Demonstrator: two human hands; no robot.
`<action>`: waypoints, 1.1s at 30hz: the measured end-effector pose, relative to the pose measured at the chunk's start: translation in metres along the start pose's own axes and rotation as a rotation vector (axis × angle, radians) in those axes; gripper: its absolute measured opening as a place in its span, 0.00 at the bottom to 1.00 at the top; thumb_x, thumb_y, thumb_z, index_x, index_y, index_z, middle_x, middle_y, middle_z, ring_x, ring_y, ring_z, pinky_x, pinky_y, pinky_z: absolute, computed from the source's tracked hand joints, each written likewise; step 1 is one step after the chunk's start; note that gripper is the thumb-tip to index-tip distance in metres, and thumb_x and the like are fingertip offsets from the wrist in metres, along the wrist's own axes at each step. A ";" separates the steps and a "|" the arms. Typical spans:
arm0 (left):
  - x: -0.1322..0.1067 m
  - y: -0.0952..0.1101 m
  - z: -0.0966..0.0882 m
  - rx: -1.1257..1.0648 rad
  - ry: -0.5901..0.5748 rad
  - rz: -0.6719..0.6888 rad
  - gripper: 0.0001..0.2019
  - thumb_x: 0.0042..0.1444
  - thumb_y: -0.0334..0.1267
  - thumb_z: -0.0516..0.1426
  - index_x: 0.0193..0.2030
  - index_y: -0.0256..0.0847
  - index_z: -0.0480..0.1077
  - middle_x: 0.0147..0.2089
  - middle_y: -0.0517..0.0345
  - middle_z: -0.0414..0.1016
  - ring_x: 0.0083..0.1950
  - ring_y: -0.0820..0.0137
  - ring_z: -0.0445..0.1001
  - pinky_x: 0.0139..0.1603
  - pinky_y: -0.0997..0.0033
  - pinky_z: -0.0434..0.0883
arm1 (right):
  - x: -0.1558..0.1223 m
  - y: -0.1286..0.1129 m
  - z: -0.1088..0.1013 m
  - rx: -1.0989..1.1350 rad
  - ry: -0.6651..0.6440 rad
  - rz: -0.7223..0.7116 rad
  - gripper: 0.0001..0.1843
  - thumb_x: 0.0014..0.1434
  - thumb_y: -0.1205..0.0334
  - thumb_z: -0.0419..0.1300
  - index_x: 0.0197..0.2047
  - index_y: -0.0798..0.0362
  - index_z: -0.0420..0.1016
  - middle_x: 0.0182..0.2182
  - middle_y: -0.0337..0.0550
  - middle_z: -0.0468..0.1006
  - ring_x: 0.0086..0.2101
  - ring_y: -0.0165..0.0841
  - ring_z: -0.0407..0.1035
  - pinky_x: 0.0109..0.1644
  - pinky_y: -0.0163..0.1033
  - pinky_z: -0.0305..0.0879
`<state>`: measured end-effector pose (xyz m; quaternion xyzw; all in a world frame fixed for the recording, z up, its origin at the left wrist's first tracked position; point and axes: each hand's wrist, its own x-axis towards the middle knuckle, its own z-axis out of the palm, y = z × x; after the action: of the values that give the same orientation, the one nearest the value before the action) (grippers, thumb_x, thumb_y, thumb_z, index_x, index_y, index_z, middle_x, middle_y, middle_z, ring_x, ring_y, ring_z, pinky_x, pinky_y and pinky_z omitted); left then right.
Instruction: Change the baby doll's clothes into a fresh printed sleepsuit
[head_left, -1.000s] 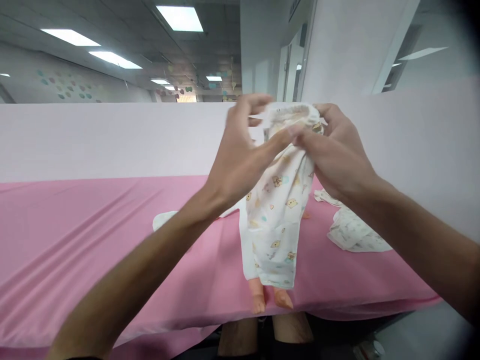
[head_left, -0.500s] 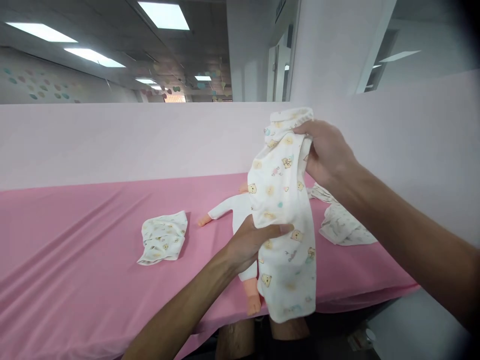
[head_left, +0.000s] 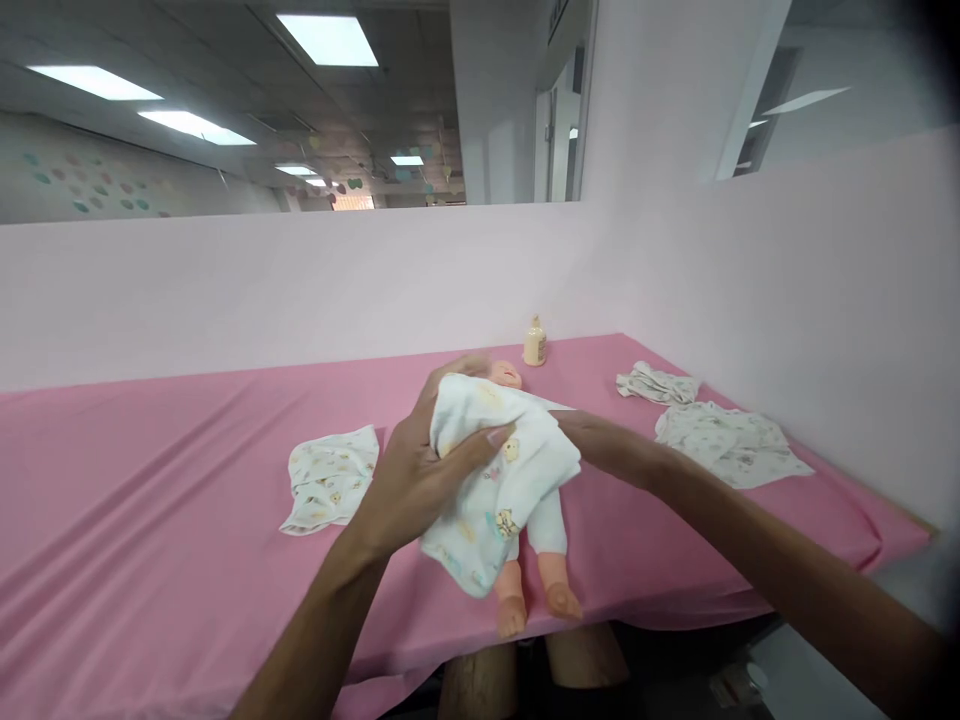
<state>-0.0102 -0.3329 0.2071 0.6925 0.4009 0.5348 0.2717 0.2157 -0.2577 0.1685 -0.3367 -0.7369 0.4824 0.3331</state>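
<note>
A white baby garment printed with small bears (head_left: pixel 487 500) is bunched and folded over in front of me, above a baby doll (head_left: pixel 551 525). My left hand (head_left: pixel 420 465) grips it from the left, thumb across its front and fingers behind. My right hand (head_left: pixel 596 435) reaches in at the garment's right edge; its fingers are hidden behind the cloth. The doll lies on its back in a white suit, its feet toward me. The garment and my hands cover most of its body.
A folded printed baby cloth (head_left: pixel 330 480) lies to the left on the pink sheet (head_left: pixel 187 520). A cream pump bottle (head_left: pixel 535 343) stands behind the doll's head. On the right lie a crumpled printed cloth (head_left: pixel 656 383) and a spread printed garment (head_left: pixel 727 445), near the wall.
The garment, hanging long and upright before, is now folded over and lower, further left. My right hand has come down from its top to behind its right edge. The bottle is now visible.
</note>
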 end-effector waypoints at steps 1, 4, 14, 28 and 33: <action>0.000 -0.003 0.000 -0.077 0.000 -0.059 0.20 0.54 0.48 0.63 0.52 0.42 0.72 0.53 0.49 0.74 0.56 0.57 0.73 0.50 0.63 0.75 | -0.005 -0.005 0.003 -0.045 -0.002 -0.046 0.18 0.61 0.47 0.59 0.48 0.49 0.77 0.48 0.47 0.77 0.52 0.43 0.68 0.56 0.49 0.66; 0.000 -0.012 0.003 -0.284 0.025 -0.225 0.22 0.54 0.50 0.63 0.51 0.40 0.72 0.44 0.49 0.78 0.43 0.60 0.78 0.35 0.68 0.76 | -0.015 -0.020 0.010 -0.081 -0.135 -0.164 0.29 0.58 0.48 0.63 0.61 0.46 0.67 0.58 0.46 0.70 0.58 0.42 0.62 0.59 0.48 0.62; -0.008 -0.034 0.019 -0.578 0.032 -0.387 0.26 0.51 0.48 0.65 0.54 0.38 0.70 0.45 0.48 0.80 0.44 0.59 0.80 0.40 0.66 0.77 | -0.011 -0.020 0.034 -0.137 0.213 -0.157 0.11 0.62 0.57 0.55 0.32 0.52 0.73 0.33 0.39 0.76 0.34 0.33 0.68 0.35 0.36 0.63; 0.002 -0.086 0.039 -0.406 0.041 -0.415 0.26 0.52 0.45 0.65 0.57 0.44 0.66 0.59 0.50 0.73 0.57 0.61 0.74 0.50 0.67 0.75 | 0.003 0.007 0.042 0.278 0.305 0.086 0.12 0.61 0.56 0.58 0.45 0.48 0.77 0.36 0.40 0.79 0.37 0.34 0.72 0.39 0.37 0.68; 0.065 -0.114 -0.020 -0.356 0.120 -0.540 0.27 0.47 0.42 0.68 0.54 0.38 0.69 0.45 0.47 0.80 0.40 0.64 0.79 0.41 0.66 0.76 | -0.005 0.041 0.028 0.269 0.326 0.131 0.21 0.61 0.48 0.60 0.54 0.47 0.75 0.52 0.47 0.77 0.49 0.40 0.73 0.54 0.47 0.69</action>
<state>-0.0523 -0.2182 0.1548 0.4699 0.4855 0.5450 0.4965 0.2025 -0.2628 0.1208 -0.4098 -0.5790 0.5361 0.4576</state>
